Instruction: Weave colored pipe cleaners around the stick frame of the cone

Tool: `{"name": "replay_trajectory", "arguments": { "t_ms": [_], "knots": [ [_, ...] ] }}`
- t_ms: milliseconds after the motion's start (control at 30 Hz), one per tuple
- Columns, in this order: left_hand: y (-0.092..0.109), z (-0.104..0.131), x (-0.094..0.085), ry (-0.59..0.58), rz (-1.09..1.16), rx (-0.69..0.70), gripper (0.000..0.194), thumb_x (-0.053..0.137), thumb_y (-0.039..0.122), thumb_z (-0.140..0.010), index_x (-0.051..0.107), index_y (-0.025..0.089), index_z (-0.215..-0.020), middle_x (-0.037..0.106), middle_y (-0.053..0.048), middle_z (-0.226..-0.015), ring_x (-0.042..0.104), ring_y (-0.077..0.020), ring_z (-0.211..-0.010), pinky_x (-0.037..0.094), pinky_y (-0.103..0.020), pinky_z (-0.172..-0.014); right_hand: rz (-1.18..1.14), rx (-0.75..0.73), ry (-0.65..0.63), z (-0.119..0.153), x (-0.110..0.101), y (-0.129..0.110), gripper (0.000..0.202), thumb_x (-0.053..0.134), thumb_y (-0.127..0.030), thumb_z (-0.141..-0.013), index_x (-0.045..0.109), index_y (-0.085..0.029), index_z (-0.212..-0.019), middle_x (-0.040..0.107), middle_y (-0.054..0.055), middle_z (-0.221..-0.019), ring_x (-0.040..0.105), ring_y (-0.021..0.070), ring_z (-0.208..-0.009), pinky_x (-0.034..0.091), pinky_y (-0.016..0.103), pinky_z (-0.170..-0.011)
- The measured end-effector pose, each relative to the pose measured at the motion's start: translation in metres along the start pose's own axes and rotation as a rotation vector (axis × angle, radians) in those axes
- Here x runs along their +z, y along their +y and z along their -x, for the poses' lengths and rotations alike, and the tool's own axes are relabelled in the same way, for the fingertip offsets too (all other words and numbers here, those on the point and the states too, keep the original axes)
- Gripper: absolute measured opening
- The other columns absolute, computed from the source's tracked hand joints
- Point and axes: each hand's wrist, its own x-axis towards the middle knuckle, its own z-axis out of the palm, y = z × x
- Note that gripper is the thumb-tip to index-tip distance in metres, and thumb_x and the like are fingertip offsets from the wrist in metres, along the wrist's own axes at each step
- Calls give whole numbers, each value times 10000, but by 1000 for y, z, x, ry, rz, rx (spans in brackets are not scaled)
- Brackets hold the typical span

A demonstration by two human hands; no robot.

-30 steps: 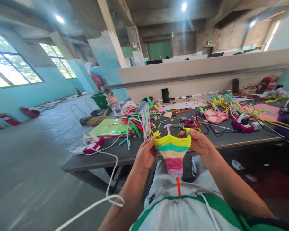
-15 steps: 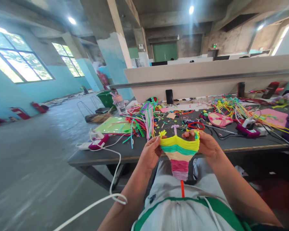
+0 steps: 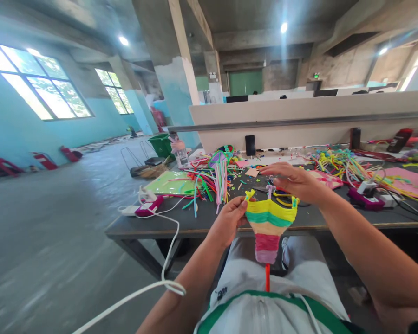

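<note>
My left hand (image 3: 232, 218) pinches the upper left corner of a striped, fuzzy pipe-cleaner craft piece (image 3: 270, 227). Broad at the top and narrow at the bottom, the piece runs from yellow through teal, beige and magenta to pale pink. A red stem (image 3: 267, 277) hangs from its lower end, and a small lilac tip (image 3: 271, 191) stands up behind its top edge. Off the piece, my right hand (image 3: 294, 181) is raised over its upper right corner with fingers stretched forward, holding nothing that I can see. It partly covers a red-and-cream patterned piece (image 3: 326, 178).
Bundles of coloured pipe cleaners (image 3: 220, 176) and a loose heap (image 3: 334, 160) lie on the dark table (image 3: 191, 222). A phone (image 3: 250, 145) leans on the partition. Power strips (image 3: 149, 205) sit at both sides, a white cable (image 3: 167, 269) loops beside my left arm, and a bottle (image 3: 181, 153) stands behind.
My right hand has let go of the craft piece's right corner and moved up and forward over the table. My left hand keeps its hold. The view has shifted slightly.
</note>
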Motion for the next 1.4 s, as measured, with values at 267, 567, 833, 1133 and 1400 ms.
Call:
{"name": "replay_trajectory", "arguments": {
  "t_ms": [267,567,833,1133,1400],
  "knots": [
    [-11,-4,9,18,8,3,342,764,365,-702,710,133,-948,713,-86,-909,677,-200,-801,554,-312,-729,67,35,-720,-57,25,5,321,517,-236,-874,678,-179,-1145,729,20,-862,632,115,-752,454,225,-691],
    [-20,-10,10,104,-20,21,379,770,365,-679,706,133,-972,716,-72,-870,677,-217,-836,557,-313,-738,31,301,-871,-83,29,29,64,709,-224,-696,745,-175,-715,664,-33,-590,552,97,-561,413,241,-616],
    [-27,-19,0,148,-26,20,411,797,373,-634,694,125,-945,718,-73,-861,682,-212,-783,566,-326,-699,114,166,-814,-94,42,52,103,736,-186,-668,691,-94,-680,556,-109,-440,478,39,-515,399,206,-659],
    [-34,-22,-2,115,2,-32,352,783,315,-663,672,132,-943,721,-72,-880,695,-211,-807,578,-335,-737,89,155,-774,-97,51,68,123,779,-143,-586,679,-108,-649,595,-110,-502,513,40,-555,425,200,-714],
    [12,-93,-54,178,25,12,165,708,186,-731,646,99,-856,706,-88,-758,697,-198,-738,585,-335,-707,-430,498,434,-71,5,115,217,547,-313,-878,586,-186,-1049,660,33,-1023,590,130,-882,457,264,-786]
  ]
}}
